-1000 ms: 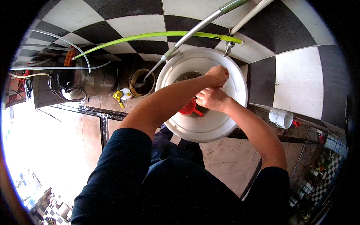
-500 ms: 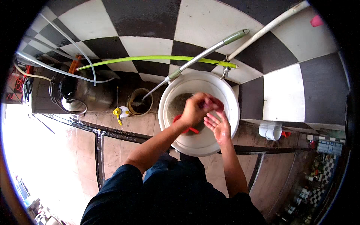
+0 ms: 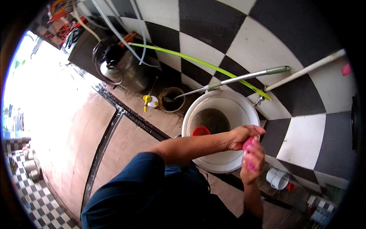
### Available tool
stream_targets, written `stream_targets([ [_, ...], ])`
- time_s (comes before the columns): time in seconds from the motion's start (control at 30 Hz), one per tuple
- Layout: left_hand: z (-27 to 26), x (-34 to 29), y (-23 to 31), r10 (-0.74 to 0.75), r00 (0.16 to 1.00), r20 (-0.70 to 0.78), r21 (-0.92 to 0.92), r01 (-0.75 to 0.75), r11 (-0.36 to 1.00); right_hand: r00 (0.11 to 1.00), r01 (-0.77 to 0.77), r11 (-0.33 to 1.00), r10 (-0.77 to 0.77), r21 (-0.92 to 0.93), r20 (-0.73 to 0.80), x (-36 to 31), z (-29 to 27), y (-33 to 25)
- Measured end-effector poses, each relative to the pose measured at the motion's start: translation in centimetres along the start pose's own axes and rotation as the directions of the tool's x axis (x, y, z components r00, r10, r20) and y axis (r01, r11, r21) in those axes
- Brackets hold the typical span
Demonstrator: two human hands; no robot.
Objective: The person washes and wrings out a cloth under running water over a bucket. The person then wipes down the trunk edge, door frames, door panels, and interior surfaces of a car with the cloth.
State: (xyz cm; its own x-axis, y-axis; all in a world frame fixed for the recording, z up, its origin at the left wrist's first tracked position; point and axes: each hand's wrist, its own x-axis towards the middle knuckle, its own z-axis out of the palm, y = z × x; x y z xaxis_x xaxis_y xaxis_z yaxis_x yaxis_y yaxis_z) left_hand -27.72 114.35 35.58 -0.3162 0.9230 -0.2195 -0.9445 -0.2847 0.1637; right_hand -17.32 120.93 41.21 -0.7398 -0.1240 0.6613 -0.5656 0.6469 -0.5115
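Observation:
My hands meet over the right rim of a large white tub (image 3: 189,114). Between them is a small, wet pink thing (image 3: 248,144), partly covered by fingers, whose kind I cannot make out. My left hand (image 3: 241,136) reaches across the tub from the left and grips the pink thing's upper end. Below it, my right hand (image 3: 253,163) is closed round the same thing, and pink shows between its fingers. Murky water (image 3: 213,119) lies in the bottom of the tub. A red plastic dipper (image 3: 201,131) sits inside the tub, beyond my left forearm.
Behind the tub are a tap (image 3: 260,100), a yellow-green hose (image 3: 198,61) and a long-handled brush (image 3: 244,77) standing in a bucket (image 3: 172,108). A yellow-white spray bottle (image 3: 151,101) and a metal drum (image 3: 131,74) stand left. A white bucket (image 3: 277,179) lies right.
My view has turned, so the tub sits further right. My hands have moved from over the tub's middle to its right rim. My right hand, open before, has closed round the pink thing.

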Motion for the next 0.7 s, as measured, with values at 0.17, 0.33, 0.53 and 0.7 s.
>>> stream_targets([
  [0.17,2.6,1.9,-2.4,-0.155,0.988,0.012,0.660,0.109,0.743,0.755,0.525,0.831,-0.356,-0.184,0.550,-2.7,-2.8,-0.8],
  [0.33,-5.1,7.0,-7.9,0.083,0.996,-0.016,0.999,0.019,-0.033,0.454,0.813,0.563,-0.455,-0.148,0.766,-8.2,1.4,4.1],
  [0.53,-8.6,5.0,-11.2,0.096,0.989,-0.109,0.718,0.146,-0.680,0.427,0.718,0.696,-0.465,0.022,0.775,-18.1,7.8,10.7],
  [0.7,-9.3,0.9,-9.6,0.297,0.946,-0.130,0.800,0.277,-0.532,0.341,0.671,0.735,-0.425,0.100,0.838,-17.4,11.4,10.2],
])
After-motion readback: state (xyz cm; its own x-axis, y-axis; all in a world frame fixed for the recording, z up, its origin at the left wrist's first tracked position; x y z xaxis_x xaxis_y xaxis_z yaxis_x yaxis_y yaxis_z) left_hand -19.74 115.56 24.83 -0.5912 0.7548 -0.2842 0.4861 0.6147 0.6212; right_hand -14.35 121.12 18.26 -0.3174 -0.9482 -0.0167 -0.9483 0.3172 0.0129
